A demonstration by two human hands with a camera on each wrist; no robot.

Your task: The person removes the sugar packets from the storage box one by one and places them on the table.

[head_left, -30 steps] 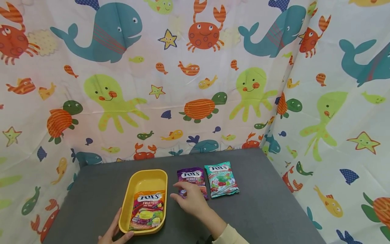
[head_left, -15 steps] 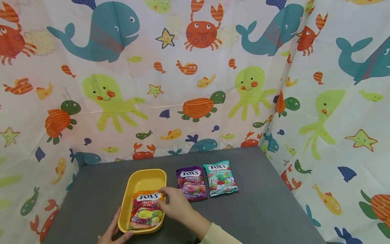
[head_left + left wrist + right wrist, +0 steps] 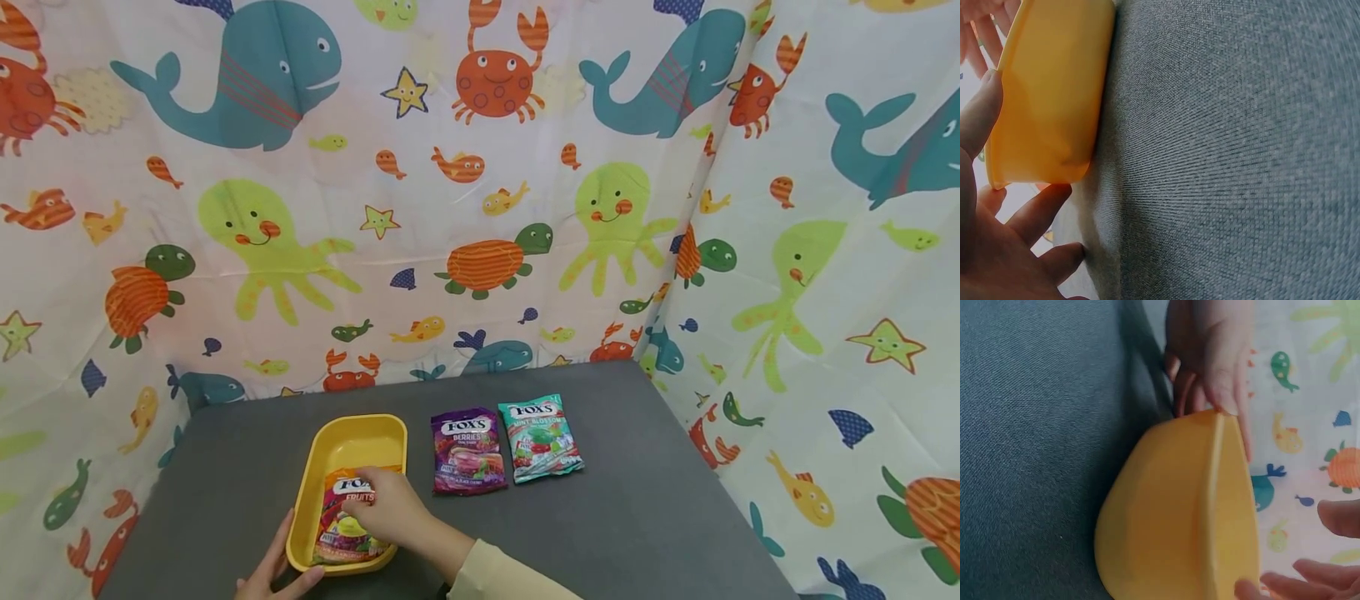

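Observation:
A yellow plastic tray [image 3: 306, 479] stands on the grey table, a bag of Fox's Fruits candy [image 3: 341, 533] lying in its near part. My left hand [image 3: 273, 571] holds the tray's near left corner; the left wrist view shows the thumb [image 3: 988, 103] at the rim and fingers against the outer wall. Over the candy bag is my right hand [image 3: 390, 508], which hides part of the label. In the right wrist view its thumb [image 3: 1340, 517] and fingers are spread apart above the tray's opening. Whether the fingertips touch the bag cannot be told.
Right of the tray lie a purple bag of Fox's Berries candy [image 3: 468, 454] and a teal bag of Fox's Mint Blossom candy [image 3: 542, 439], side by side. A white curtain [image 3: 420, 283] printed with sea animals stands behind the grey table [image 3: 637, 517] and along its sides.
My right hand has moved left, from over the purple candy bag to over the Fruits candy bag in the tray. The left hand stays at the tray's corner.

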